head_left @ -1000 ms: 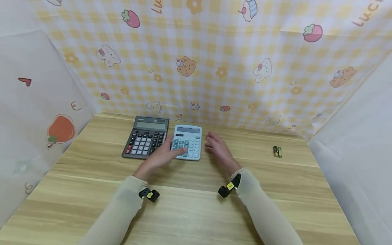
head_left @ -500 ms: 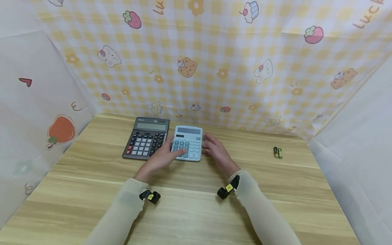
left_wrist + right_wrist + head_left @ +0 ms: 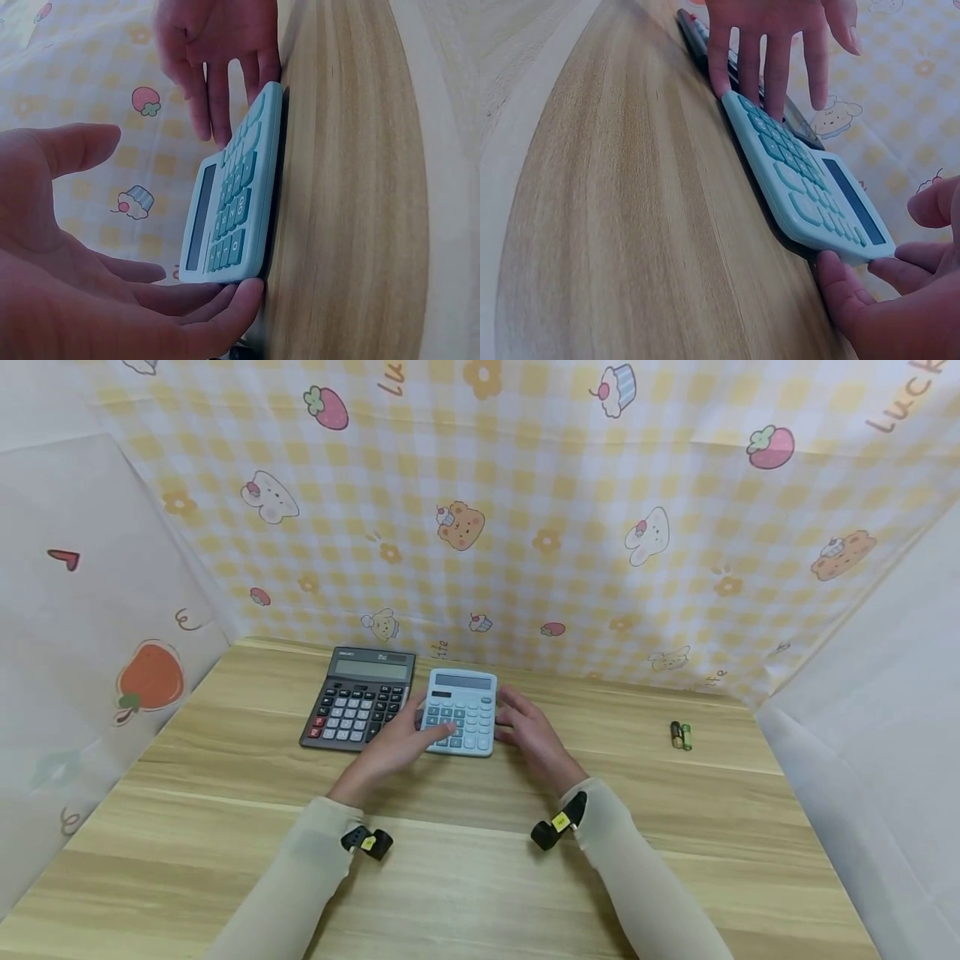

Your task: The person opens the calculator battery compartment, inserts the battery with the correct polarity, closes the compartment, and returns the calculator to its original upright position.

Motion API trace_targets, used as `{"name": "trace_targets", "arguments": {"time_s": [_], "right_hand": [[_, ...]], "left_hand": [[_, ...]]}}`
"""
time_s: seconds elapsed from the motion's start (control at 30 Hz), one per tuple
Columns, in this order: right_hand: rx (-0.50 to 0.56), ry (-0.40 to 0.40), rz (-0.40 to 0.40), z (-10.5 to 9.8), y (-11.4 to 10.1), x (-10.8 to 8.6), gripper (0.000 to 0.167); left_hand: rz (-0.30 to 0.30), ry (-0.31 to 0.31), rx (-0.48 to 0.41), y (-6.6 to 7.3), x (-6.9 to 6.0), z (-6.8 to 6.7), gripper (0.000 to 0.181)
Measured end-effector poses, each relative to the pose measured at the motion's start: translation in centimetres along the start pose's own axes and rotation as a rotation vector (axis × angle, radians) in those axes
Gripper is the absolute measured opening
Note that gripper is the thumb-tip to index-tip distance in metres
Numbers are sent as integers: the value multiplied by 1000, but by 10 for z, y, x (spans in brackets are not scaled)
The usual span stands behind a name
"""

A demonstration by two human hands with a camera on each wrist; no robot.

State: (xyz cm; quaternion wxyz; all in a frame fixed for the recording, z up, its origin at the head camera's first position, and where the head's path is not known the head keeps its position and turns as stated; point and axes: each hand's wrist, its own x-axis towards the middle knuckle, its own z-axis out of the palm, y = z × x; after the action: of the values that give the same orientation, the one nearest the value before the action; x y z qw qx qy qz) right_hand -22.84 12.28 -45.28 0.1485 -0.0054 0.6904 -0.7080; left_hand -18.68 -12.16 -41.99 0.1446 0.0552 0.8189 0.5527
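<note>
To the left of the light-blue calculator (image 3: 474, 714) lies the dark calculator (image 3: 356, 693), and my left hand (image 3: 397, 742) covers a part of its lower right corner in the head view. This left hand is at the left edge of the light-blue calculator: the fingers are nearly straight and touch that edge, while the thumb is spread wide, raised above the keys and not pressing them. So the light-blue calculator lies between my two hands, display away from me, over the wooden table (image 3: 480, 881); whether it is a little lifted, I cannot tell. At its right edge is my right hand (image 3: 534, 737), fingertips touching the side, thumb standing apart, so this grip is also wide and not closed around it. Well apart, to the right of the light-blue calculator, two batteries (image 3: 681, 736) lie side by side. Compared with one second ago, when a gap was visible at the right edge, my right hand has come against the light-blue calculator; my left hand has stayed at the left edge.
</note>
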Motion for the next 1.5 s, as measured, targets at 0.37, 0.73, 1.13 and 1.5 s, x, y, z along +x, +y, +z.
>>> {"name": "trace_targets", "arguments": {"time_s": [0.37,0.73,1.13,1.5], "right_hand": [[-19,6,-5,-7,2,-8,63],[-19,29,-1,-18,3,-21,58],[15,29,-10,-29,3,-40,63],[-17,37,2,-37,4,-54,62]], "left_hand": [[-40,2,51,1,-1,4,90],[-77,-2,79,2,-3,11,90],[-73,-47,-5,1,-1,20,73],[-46,-115,25,-2,-2,25,49]]}}
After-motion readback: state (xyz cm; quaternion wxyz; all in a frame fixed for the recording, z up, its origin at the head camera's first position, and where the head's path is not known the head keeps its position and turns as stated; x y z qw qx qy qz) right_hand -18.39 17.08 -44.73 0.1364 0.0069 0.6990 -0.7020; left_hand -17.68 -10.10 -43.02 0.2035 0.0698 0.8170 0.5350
